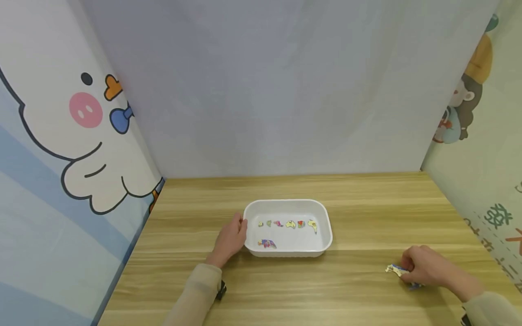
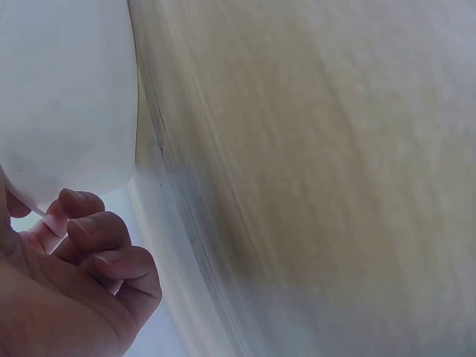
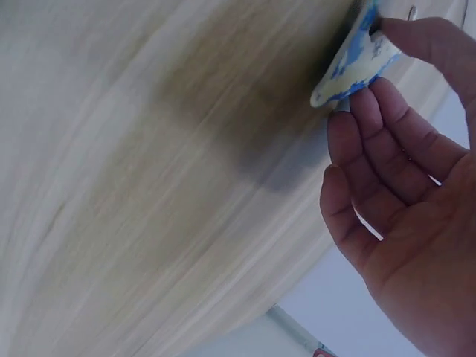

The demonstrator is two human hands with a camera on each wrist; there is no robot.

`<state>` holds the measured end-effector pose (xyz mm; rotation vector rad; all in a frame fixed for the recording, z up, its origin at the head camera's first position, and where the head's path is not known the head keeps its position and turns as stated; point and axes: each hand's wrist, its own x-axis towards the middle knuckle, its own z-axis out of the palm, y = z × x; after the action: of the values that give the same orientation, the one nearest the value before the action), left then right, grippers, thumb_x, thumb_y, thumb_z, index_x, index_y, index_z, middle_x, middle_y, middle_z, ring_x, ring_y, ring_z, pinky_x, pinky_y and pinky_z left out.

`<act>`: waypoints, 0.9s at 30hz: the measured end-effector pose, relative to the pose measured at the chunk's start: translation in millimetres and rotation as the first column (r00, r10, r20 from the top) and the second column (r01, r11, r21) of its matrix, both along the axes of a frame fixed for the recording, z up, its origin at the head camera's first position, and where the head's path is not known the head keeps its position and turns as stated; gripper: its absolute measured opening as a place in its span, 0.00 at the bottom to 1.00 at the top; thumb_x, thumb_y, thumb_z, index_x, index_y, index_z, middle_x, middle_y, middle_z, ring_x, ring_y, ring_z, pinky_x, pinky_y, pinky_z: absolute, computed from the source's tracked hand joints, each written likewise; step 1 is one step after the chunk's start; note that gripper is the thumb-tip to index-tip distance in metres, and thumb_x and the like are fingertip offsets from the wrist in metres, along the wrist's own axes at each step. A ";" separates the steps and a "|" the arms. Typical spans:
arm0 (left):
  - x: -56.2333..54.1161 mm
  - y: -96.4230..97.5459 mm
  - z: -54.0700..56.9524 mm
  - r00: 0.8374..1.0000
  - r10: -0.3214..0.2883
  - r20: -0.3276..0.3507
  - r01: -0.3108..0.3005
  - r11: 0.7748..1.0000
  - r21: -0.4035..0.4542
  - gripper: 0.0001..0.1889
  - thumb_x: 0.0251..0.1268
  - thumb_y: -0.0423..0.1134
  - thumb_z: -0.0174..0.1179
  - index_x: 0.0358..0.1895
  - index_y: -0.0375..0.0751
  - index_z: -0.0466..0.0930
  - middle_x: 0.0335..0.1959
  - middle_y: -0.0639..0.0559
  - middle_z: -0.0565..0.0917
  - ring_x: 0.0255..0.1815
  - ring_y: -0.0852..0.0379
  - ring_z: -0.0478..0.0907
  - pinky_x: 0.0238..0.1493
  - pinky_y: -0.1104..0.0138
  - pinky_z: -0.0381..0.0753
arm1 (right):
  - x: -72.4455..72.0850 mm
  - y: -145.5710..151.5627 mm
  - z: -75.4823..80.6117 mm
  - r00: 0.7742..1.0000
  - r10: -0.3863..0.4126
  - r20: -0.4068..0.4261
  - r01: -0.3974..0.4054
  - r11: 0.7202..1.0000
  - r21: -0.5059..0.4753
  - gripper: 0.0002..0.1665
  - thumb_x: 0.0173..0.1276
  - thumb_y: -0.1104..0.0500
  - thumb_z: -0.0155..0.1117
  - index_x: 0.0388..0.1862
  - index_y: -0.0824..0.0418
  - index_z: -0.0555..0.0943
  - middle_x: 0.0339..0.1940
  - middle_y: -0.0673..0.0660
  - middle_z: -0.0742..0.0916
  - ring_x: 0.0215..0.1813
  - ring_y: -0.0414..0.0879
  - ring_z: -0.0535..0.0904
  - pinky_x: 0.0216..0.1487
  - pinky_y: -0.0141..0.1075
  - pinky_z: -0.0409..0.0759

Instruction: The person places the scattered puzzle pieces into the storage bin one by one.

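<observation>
A white rectangular tray point(image 1: 287, 253) stands near the middle of the table. At its left end my left hand point(image 1: 230, 237) holds the rim, fingers curled under the edge in the left wrist view. Off to the right, my right hand point(image 1: 428, 267) pinches a flat, irregular cream-and-blue piece point(image 3: 355, 73) between thumb and fingers, close to the tabletop. Part of that piece is hidden by the hand in the head view. Inside the tray lies a row of several small coloured pieces, among them a pale yellow one point(image 1: 291, 224). A larger purple-patterned piece point(image 1: 267, 244) lies below the row at the left.
The wood-grain table point(image 1: 350, 290) runs back to a plain grey-white curtain point(image 1: 277, 90). A cloth with a cartoon duck point(image 1: 49, 113) hangs along the left side, and a pale green printed cloth point(image 1: 481, 181) along the right.
</observation>
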<state>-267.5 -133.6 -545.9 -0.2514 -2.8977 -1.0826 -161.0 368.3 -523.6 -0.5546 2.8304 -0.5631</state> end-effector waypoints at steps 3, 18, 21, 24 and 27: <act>0.2 0.0 0.6 1.000 0.000 0.000 0.000 1.000 -0.003 0.10 0.76 0.44 0.43 0.43 0.42 0.69 0.24 0.52 0.73 0.21 0.56 0.68 0.24 0.64 0.68 | 0.5 -0.4 -0.1 1.000 -0.010 0.012 0.010 1.000 0.019 0.14 0.46 0.55 0.74 0.22 0.54 0.75 0.18 0.41 0.74 0.20 0.34 0.66 0.22 0.32 0.67; 1.1 2.1 3.6 1.000 0.001 0.012 -0.001 1.000 -0.004 0.10 0.76 0.44 0.43 0.45 0.42 0.69 0.24 0.52 0.73 0.22 0.55 0.69 0.25 0.63 0.68 | -7.2 -7.4 6.5 0.998 -0.056 0.013 0.055 0.996 0.075 0.12 0.46 0.54 0.73 0.22 0.53 0.77 0.18 0.42 0.75 0.20 0.36 0.67 0.22 0.33 0.68; 2.2 1.9 4.7 1.000 0.001 0.021 -0.001 1.000 -0.003 0.10 0.76 0.44 0.43 0.45 0.42 0.69 0.24 0.52 0.73 0.22 0.55 0.69 0.25 0.63 0.68 | -10.3 -10.2 10.4 0.999 -0.043 -0.003 0.043 0.997 0.070 0.12 0.45 0.55 0.73 0.22 0.53 0.77 0.18 0.42 0.75 0.20 0.36 0.67 0.22 0.33 0.68; 3.2 1.0 5.0 1.000 0.002 0.023 -0.002 1.000 -0.005 0.10 0.76 0.44 0.43 0.45 0.42 0.69 0.24 0.52 0.73 0.22 0.55 0.69 0.25 0.63 0.68 | -13.2 -13.7 14.4 0.999 -0.026 -0.027 0.028 0.997 0.068 0.11 0.44 0.56 0.73 0.21 0.53 0.77 0.18 0.42 0.75 0.20 0.35 0.67 0.22 0.32 0.68; 3.7 -0.2 5.0 1.000 -0.002 0.019 0.002 1.000 -0.001 0.10 0.76 0.44 0.43 0.45 0.42 0.69 0.25 0.52 0.73 0.22 0.55 0.69 0.25 0.63 0.68 | -16.2 -16.9 19.9 0.999 -0.020 -0.027 0.021 0.997 0.068 0.10 0.44 0.56 0.72 0.21 0.54 0.78 0.18 0.42 0.75 0.19 0.36 0.67 0.21 0.32 0.68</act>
<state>-263.8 -133.8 -540.8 -0.2448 -2.9152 -1.0897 -177.2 351.4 -503.7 -0.5249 2.8705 -0.4645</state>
